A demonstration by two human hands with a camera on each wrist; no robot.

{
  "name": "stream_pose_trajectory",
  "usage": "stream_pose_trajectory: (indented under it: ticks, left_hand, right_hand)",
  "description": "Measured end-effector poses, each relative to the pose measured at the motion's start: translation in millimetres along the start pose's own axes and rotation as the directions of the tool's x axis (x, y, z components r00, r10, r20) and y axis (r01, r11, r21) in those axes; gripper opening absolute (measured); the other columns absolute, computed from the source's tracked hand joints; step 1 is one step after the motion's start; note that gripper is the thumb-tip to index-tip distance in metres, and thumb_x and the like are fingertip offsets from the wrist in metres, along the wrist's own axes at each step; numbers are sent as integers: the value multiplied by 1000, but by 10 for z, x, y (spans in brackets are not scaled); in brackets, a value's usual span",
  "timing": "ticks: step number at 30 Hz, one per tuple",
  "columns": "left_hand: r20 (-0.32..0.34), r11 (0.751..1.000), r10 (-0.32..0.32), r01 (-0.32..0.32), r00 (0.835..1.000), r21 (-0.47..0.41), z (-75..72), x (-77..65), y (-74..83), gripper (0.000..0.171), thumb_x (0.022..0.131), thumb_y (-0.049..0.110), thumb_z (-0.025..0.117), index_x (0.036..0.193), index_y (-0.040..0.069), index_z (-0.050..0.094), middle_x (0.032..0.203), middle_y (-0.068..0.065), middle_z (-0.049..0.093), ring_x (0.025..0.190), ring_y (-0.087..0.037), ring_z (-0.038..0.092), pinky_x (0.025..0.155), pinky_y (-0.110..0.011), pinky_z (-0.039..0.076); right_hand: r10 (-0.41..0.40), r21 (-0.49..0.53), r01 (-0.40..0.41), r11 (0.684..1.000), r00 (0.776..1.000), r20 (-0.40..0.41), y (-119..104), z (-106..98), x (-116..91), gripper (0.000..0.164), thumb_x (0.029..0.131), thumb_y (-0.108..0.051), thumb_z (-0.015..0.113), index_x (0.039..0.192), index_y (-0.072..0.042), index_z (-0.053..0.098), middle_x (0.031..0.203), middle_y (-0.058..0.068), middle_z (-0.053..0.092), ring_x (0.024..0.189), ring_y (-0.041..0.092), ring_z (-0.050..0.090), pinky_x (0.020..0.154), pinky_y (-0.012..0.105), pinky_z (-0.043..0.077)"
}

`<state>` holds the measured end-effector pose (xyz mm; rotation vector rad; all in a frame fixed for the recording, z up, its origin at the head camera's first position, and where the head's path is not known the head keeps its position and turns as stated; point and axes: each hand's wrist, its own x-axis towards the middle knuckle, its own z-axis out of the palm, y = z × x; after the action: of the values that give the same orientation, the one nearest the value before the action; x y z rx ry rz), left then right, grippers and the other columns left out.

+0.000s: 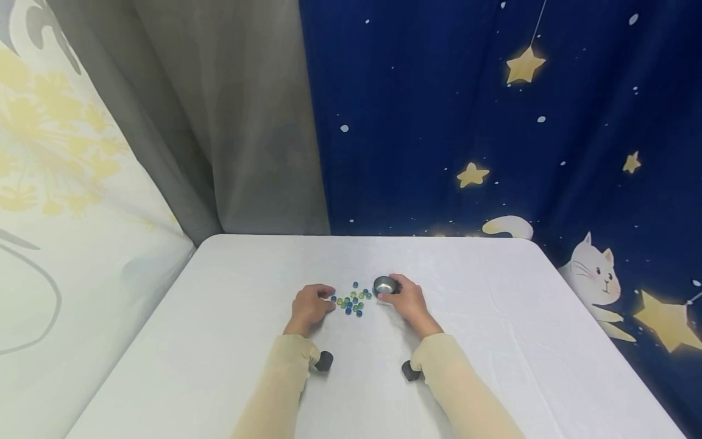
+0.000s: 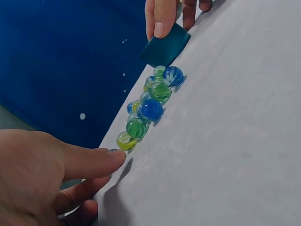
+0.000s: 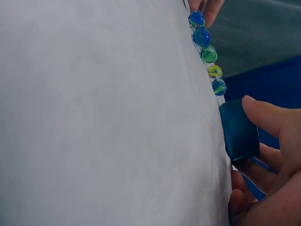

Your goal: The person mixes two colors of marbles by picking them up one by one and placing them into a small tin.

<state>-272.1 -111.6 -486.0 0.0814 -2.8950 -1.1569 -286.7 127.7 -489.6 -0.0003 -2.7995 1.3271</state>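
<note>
Several glass marbles point(image 1: 353, 300), blue, green and yellow, lie in a loose cluster on the white table. To their left is my left hand point(image 1: 311, 306), thumb and fingers spread apart at the cluster's edge. A blue marble point(image 1: 333, 299) sits close to its fingertips; whether they touch is unclear. My right hand point(image 1: 408, 300) grips a small metal cup point(image 1: 385, 285) at the cluster's right, thumb on the near side. The cup's mouth shows silvery in the head view, while its outer wall point(image 3: 239, 129) looks teal in the right wrist view. Its inside is only partly visible.
The white-covered table point(image 1: 219, 341) extends around both hands. Its far edge meets a grey curtain point(image 1: 263, 122) and a dark blue star-patterned curtain point(image 1: 417, 122). A pale patterned cloth point(image 1: 66, 244) hangs at the left. Black wrist devices point(image 1: 324, 361) stick out from both sleeves.
</note>
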Motion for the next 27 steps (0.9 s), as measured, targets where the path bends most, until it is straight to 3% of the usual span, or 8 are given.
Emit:
stream_pose_trajectory:
  ticks: [17, 27]
  left_hand:
    - [-68, 999, -46, 45, 997, -8, 71, -5, 3, 20, 80, 15, 77, 100, 16, 74, 99, -4, 70, 100, -28, 61, 95, -49, 39]
    - [-78, 999, -39, 38, 996, -7, 69, -19, -6, 14, 80, 16, 77, 95, 17, 74, 92, -1, 69, 94, -26, 62, 90, -47, 42]
  right_hand:
    - [-7, 9, 7, 1000, 1000, -9, -17, 12, -1, 61, 80, -24, 80, 133, -6, 56, 133, 16, 57, 127, 35, 48, 105, 50, 33]
    - [2, 7, -2, 1000, 1000, -15, 8, 35, -2, 61, 79, -24, 81, 132, -6, 56, 134, 17, 56, 128, 35, 48, 105, 49, 34]
